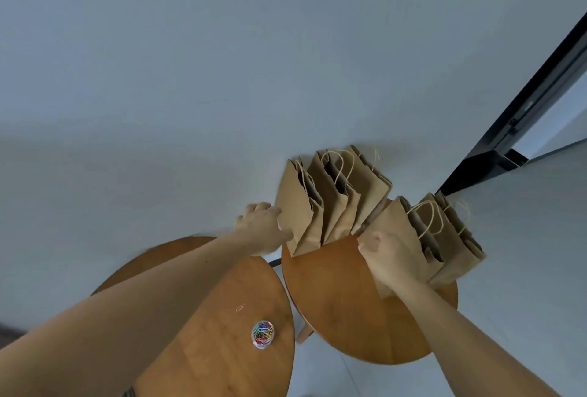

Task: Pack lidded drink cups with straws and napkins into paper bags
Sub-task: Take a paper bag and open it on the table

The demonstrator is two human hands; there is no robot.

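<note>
Step in hand, as we read it: staging or shifting bags, not filling. We see no cups, straws or napkins, so we can't tell whether any bag is loaded. All the paper bags (368, 187) stand on the far half of the right table (349, 307), against the wall, in two tight clusters. The left hand (263, 226) is on the left-end bag (293, 203) of the left cluster, thumb on its near face and fingers round its side edge. It looks like a grip, though blur softens it. The right hand (386, 258) is closed round the lower part of the front bag (394, 222) of the right cluster, thumb up. Next move, our guess: slide or lift both clusters together. That needs even pressure so the rows don't fan out or tip, and the right cluster sits near the table edge, so watch it. Counts: bags, three in the left cluster and three in the right, six by our count. They overlap, so treat that as approximate. Tables, two, both round wood. On the left table (206, 317): one clear tub of coloured paper clips (263, 334) and one loose clip (240, 307) near it. Hands, two, both on bags.
</note>
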